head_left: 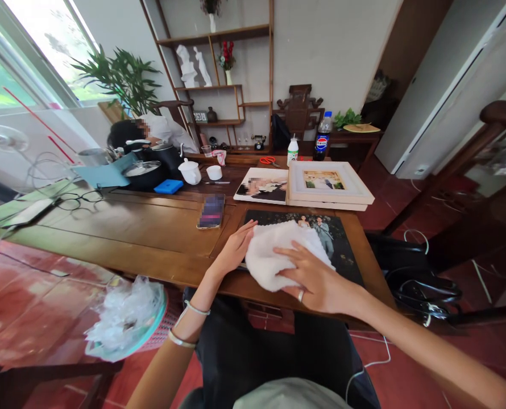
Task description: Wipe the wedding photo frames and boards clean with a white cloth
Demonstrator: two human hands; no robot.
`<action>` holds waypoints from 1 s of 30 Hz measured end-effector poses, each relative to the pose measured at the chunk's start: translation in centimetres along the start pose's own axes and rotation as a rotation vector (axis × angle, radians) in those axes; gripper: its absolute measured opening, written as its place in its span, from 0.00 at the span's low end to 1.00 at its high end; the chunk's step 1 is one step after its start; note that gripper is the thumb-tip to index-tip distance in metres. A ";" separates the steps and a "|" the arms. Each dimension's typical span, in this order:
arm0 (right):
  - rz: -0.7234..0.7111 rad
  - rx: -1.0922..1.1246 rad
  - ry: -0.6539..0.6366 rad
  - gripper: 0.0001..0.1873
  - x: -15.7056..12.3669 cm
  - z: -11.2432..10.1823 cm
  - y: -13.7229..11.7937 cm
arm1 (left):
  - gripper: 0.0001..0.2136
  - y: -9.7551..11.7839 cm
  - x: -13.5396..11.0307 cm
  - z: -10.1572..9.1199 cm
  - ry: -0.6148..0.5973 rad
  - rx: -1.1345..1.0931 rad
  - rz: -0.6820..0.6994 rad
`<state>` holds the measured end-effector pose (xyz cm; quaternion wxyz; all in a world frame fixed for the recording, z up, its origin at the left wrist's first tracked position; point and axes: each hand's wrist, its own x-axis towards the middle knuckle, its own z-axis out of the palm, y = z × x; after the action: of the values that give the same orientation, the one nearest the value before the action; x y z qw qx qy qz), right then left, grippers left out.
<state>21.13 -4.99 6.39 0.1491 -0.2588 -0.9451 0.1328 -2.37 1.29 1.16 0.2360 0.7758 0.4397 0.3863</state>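
Observation:
A white cloth (pixel 278 250) lies on a dark photo print (pixel 342 244) at the near edge of the wooden table (pixel 150 227). My right hand (pixel 316 278), a ring on one finger, lies flat on the cloth with fingers spread. My left hand (pixel 233 250) rests at the cloth's left edge, fingers stretched out and touching it; two bangles circle that wrist.
A phone (pixel 211 212) lies left of the print. Behind it sit a photo panel (pixel 264 186) and a framed picture (pixel 327 183), then scissors (pixel 270 161), a small bottle (pixel 293 151) and a cola bottle (pixel 322 139). Another person sits far left behind pots. A bin (pixel 129 318) stands on the floor.

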 end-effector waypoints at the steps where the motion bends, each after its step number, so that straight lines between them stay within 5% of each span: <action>1: -0.038 0.030 -0.027 0.14 -0.1 -0.1 -0.7 | 0.21 0.1 0.0 0.0 -0.001 0.001 -0.008; 7: 0.021 0.240 -0.116 0.15 -1.2 -2.4 -1.3 | 0.21 0.1 -0.1 -0.1 -0.034 0.043 0.021; 16: 0.517 0.343 0.112 0.28 -1.0 -3.0 8.3 | 0.18 -0.3 -0.1 -0.2 -0.026 0.105 0.067; 25: 0.318 0.306 0.107 0.31 8.7 -0.7 9.1 | 0.18 -0.5 -0.1 -0.1 -0.019 0.119 0.055; 30: 0.316 0.279 0.113 0.30 7.5 -0.6 9.6 | 0.18 -0.5 -0.1 -0.1 -0.021 0.115 0.065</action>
<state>19.50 7.01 5.37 0.2133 -0.3878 -0.8553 0.2695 -2.76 1.43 0.83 0.1827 0.8060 0.4332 0.3596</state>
